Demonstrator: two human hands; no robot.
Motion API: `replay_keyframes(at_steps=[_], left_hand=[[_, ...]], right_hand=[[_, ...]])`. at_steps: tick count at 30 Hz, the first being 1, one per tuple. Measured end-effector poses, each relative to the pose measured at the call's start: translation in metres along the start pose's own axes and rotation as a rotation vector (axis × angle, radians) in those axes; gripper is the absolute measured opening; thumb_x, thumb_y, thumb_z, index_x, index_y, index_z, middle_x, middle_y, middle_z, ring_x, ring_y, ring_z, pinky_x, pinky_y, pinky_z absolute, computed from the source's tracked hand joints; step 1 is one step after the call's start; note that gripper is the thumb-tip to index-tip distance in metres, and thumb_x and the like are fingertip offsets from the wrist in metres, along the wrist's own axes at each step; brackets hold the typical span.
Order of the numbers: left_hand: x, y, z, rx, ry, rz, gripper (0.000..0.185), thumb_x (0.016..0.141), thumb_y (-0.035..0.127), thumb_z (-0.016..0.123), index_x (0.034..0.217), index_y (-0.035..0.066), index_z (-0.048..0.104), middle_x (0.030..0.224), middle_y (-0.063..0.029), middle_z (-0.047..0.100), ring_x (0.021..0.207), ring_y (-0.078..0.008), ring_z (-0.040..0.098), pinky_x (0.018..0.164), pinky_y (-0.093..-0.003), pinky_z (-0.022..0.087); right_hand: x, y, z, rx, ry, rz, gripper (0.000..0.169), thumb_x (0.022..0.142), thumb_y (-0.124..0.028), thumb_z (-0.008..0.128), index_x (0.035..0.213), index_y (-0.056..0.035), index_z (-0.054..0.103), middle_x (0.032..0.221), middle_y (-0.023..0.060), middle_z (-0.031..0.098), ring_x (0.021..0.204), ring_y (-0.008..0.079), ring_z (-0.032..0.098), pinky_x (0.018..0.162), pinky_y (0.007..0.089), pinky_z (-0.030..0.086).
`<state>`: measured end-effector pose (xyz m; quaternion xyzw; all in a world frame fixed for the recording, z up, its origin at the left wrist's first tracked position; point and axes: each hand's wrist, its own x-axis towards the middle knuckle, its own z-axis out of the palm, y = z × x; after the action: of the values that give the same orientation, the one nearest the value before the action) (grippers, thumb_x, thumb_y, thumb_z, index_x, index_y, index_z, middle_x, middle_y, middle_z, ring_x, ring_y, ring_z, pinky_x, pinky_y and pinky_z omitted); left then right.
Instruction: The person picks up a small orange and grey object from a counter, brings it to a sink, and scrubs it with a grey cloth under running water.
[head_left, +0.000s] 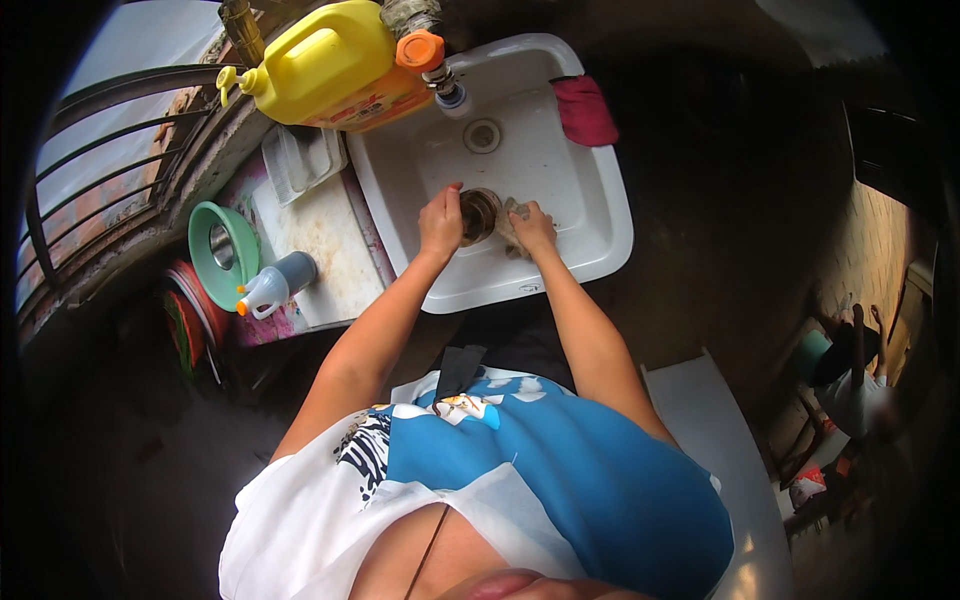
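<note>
Both of my hands are down inside a white ceramic sink (540, 187). My left hand (442, 221) grips the rim of a round brown vessel (480, 216), perhaps a small pot or jar, with the thumb on top. Its open mouth is tipped partly up and looks dark inside. To the right of the vessel, my right hand (532, 225) holds a greyish-beige rag (512, 232) that hangs below the fingers. The rag is close beside the vessel; whether they touch I cannot tell. Farther up the basin lies the round drain (481, 136).
An orange-handled tap (420, 51) and a large yellow detergent jug (337, 67) stand at the back. A red cloth (585, 111) drapes the right rim. Left are a plastic tray (300, 161), green basin (244, 255) and spray-type bottle (281, 283). Another person (855, 386) sits far right.
</note>
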<state>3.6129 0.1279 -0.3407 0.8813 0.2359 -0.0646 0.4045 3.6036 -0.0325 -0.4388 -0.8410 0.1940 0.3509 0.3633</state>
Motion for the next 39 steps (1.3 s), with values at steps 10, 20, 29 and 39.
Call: replay_keyframes(at_steps=[10, 20, 29, 39], left_hand=[[0.005, 0.008, -0.006, 0.044, -0.047, -0.025, 0.040, 0.094, 0.034, 0.039, 0.101, 0.007, 0.067, 0.085, -0.0189, 0.066, 0.084, -0.0376, 0.062, 0.075, -0.0403, 0.047], [-0.003, 0.008, -0.005, -0.019, -0.055, 0.001, 0.038, 0.094, 0.032, 0.040, 0.113, 0.006, 0.061, 0.091, -0.0193, 0.065, 0.087, -0.0349, 0.063, 0.078, -0.0382, 0.047], [0.003, 0.017, -0.006, -0.041, -0.088, 0.072, 0.045, 0.097, 0.034, 0.036, 0.128, 0.006, 0.049, 0.119, -0.0221, 0.056, 0.110, -0.0379, 0.054, 0.092, -0.0385, 0.042], [0.000, 0.014, -0.008, -0.182, -0.126, -0.025, 0.045, 0.098, 0.033, 0.036, 0.128, 0.001, 0.048, 0.125, -0.0216, 0.052, 0.111, -0.0325, 0.055, 0.093, -0.0354, 0.043]], right_hand=[[-0.025, -0.057, 0.013, 0.307, 0.185, -0.201, 0.036, 0.086, -0.033, 0.059, 0.116, -0.0158, 0.051, 0.114, 0.0225, 0.045, 0.095, 0.0434, 0.054, 0.083, 0.0464, 0.046], [-0.047, -0.026, 0.031, 0.530, 0.173, -0.106, 0.030, 0.086, -0.026, 0.061, 0.112, -0.0148, 0.053, 0.109, 0.0177, 0.049, 0.095, 0.0361, 0.056, 0.081, 0.0416, 0.046], [0.044, -0.093, 0.016, -0.065, -0.146, -0.164, 0.038, 0.082, -0.044, 0.059, 0.115, -0.0265, 0.055, 0.117, 0.0108, 0.049, 0.106, 0.0349, 0.055, 0.085, 0.0437, 0.047], [-0.015, -0.052, -0.026, 0.407, -0.275, -0.326, 0.037, 0.081, -0.031, 0.065, 0.111, -0.0100, 0.057, 0.103, 0.0179, 0.057, 0.102, 0.0328, 0.056, 0.087, 0.0378, 0.044]])
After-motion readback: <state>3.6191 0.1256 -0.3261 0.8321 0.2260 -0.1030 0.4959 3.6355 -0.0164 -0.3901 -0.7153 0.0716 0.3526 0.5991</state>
